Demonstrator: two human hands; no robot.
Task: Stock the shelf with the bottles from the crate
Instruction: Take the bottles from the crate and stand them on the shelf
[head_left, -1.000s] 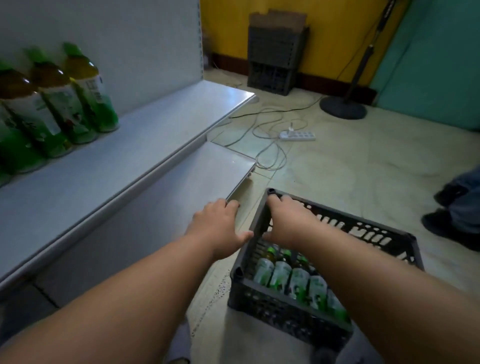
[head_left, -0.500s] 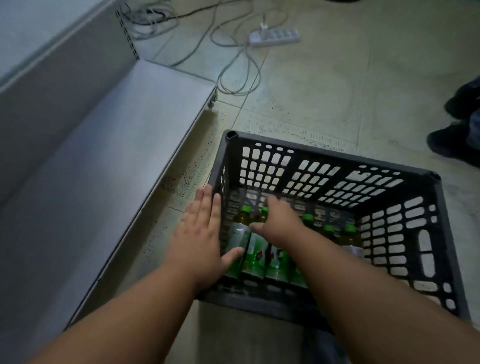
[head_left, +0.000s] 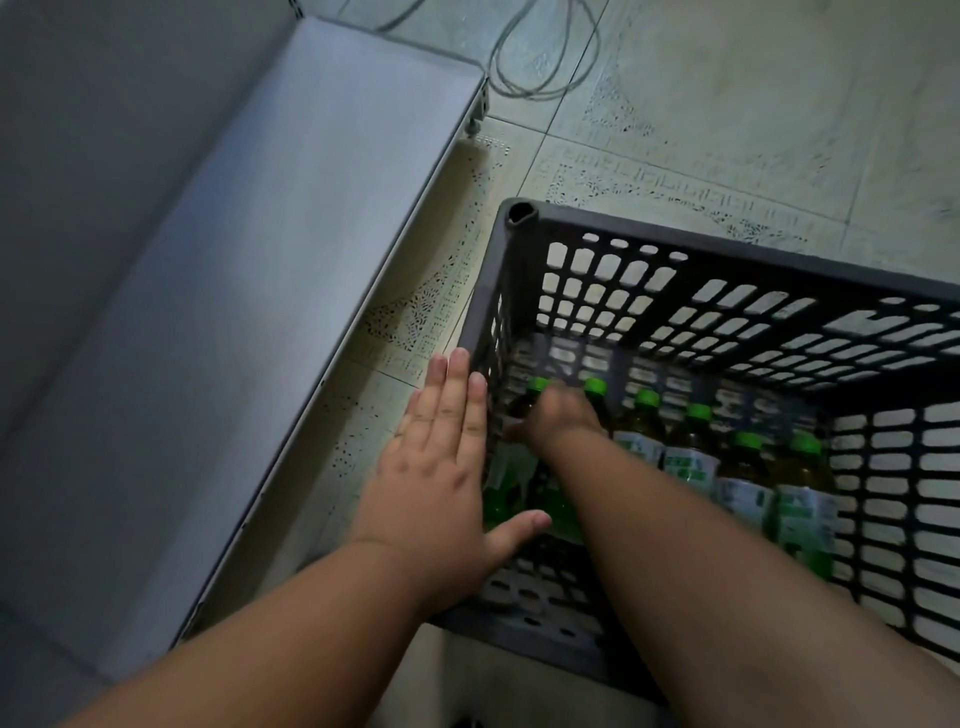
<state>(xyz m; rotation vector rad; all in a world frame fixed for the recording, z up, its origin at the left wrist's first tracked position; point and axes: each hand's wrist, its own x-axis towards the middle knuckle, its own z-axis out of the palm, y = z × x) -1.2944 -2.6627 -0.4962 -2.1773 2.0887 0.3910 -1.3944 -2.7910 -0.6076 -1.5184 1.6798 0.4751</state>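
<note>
Reaching into slatted plastic crate (head_left: 524, 249)

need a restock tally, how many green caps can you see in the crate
6, in a loose row along the crate floor: two beside the right hand, four running right toward the side wall. More may hide under the arms.

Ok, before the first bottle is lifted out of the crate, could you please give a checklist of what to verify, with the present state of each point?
1. Right hand around a green-capped bottle in the dark slotted plastic crate: cannot tell, blurred.
2. Left hand flat by the crate's left wall, holding nothing: ok.
3. Remaining bottles lying in a row: ok.
4. Bare space on the grey metal shelf: ok.
5. Loose grey cable on the tiled floor away from the crate: ok.
</note>
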